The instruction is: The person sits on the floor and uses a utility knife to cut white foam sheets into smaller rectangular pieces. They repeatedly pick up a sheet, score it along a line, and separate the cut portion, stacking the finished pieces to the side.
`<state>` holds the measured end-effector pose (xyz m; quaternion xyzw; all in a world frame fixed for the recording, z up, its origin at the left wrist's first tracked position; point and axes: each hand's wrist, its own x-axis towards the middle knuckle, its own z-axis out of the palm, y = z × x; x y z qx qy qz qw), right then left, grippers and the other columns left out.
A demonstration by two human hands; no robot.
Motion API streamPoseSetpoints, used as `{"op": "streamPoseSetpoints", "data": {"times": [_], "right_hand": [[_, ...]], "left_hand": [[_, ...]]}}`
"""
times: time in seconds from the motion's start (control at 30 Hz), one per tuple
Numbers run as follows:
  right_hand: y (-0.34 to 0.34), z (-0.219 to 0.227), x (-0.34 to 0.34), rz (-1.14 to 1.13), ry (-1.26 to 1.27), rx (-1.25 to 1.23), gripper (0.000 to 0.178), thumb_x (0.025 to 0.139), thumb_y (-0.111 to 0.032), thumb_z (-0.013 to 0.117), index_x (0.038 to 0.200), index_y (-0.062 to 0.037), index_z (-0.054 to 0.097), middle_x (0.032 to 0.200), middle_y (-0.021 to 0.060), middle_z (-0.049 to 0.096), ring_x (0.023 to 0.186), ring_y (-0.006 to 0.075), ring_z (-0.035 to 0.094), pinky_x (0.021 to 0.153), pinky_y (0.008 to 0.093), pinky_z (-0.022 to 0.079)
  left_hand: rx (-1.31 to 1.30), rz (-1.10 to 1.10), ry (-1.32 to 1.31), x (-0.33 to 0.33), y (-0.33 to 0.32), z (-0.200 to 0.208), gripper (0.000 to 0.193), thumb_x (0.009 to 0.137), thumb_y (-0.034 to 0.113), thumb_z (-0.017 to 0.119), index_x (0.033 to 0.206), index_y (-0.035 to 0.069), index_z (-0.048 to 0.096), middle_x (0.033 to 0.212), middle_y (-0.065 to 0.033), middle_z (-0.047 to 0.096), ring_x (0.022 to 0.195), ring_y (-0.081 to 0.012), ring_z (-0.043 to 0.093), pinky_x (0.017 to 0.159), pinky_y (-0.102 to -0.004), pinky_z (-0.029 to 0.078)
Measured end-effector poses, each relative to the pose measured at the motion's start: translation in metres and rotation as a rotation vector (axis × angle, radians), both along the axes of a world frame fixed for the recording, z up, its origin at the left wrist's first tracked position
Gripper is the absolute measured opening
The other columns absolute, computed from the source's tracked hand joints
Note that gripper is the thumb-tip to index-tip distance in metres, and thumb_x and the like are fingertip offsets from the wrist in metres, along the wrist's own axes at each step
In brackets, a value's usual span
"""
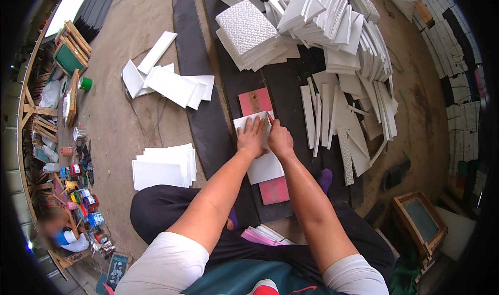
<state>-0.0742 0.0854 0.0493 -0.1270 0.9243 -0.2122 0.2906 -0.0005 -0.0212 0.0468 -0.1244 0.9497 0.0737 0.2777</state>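
While both hands press white tile [264, 162], pink board [255, 101] on dirt floor [114, 128].

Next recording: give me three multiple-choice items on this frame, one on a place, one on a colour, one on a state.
1. Where does the white sheet under the hands lie?
A. on a pink board
B. on a wooden frame
C. on the person's lap

2. What colour is the small cup at the far left?
A. blue
B. green
C. yellow

3. How is the left hand placed?
A. raised in the air
B. closed around a cup
C. pressed flat on the sheet, fingers spread

Answers:
1. A, since the pink board shows beyond the sheet and again at its near end.
2. B, it is plainly green against the brown floor.
3. C, the palm lies on the sheet beside the right hand, which holds a thin red-tipped tool at the sheet's far edge.
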Motion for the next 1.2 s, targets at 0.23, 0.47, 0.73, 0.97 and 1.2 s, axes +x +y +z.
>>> {"op": "streamPoseSetpoints", "data": {"times": [0.23, 0.47, 0.73, 0.97, 1.2], "right_hand": [[-0.009, 0.013, -0.005, 0.066, -0.013, 0.055, 0.032, 0.102, -0.02, 0.048, 0.123, 0.0023, 0.057, 0.107, 0.0298, 0.074, 0.104, 0.0471, 0.073, 0.09, 0.0561, 0.058], [-0.022, 0.026, -0.008, -0.011, -0.117, 0.116, 0.04, 0.103, -0.024, 0.045, 0.129, 0.0022, 0.059, 0.119, 0.0306, 0.072, 0.114, 0.0462, 0.07, 0.099, 0.0547, 0.055], [0.014, 0.025, 0.023, 0.003, -0.178, 0.176, 0.038, 0.099, -0.021, 0.056, 0.129, 0.0027, 0.057, 0.121, 0.0303, 0.071, 0.115, 0.0449, 0.07, 0.1, 0.0535, 0.055], [0.044, 0.023, 0.058, -0.02, -0.2, 0.209, 0.037, 0.104, -0.023, 0.044, 0.128, 0.0029, 0.056, 0.119, 0.0317, 0.071, 0.114, 0.0465, 0.07, 0.099, 0.056, 0.054], [0.076, 0.029, 0.09, -0.034, -0.239, 0.224, 0.035, 0.103, -0.019, 0.042, 0.127, 0.0033, 0.056, 0.119, 0.032, 0.071, 0.115, 0.0474, 0.069, 0.1, 0.0566, 0.053]], "left_hand": [[-0.016, -0.023, 0.016, 0.001, 0.0, 0.001, 0.13, 0.073, 0.065, 0.084, 0.168, 0.014, 0.013, 0.175, -0.0068, 0.012, 0.161, -0.0341, 0.011, 0.121, -0.0609, 0.032], [-0.021, -0.028, -0.032, -0.002, 0.0, 0.002, 0.13, 0.075, 0.063, 0.084, 0.169, 0.015, 0.009, 0.176, -0.0047, 0.01, 0.162, -0.0329, 0.01, 0.121, -0.0632, 0.029], [-0.082, -0.049, -0.053, -0.005, 0.003, -0.003, 0.125, 0.078, 0.06, 0.08, 0.169, 0.013, 0.008, 0.177, -0.0065, 0.009, 0.161, -0.0343, 0.013, 0.121, -0.0635, 0.031], [-0.091, -0.038, -0.076, -0.006, 0.006, 0.008, 0.131, 0.076, 0.066, 0.081, 0.169, 0.013, 0.007, 0.177, -0.0064, 0.008, 0.162, -0.0334, 0.01, 0.122, -0.0632, 0.029], [-0.092, -0.035, -0.07, -0.007, 0.006, 0.006, 0.129, 0.076, 0.068, 0.079, 0.17, 0.014, 0.007, 0.177, -0.0045, 0.009, 0.162, -0.0324, 0.009, 0.121, -0.063, 0.029]]}}
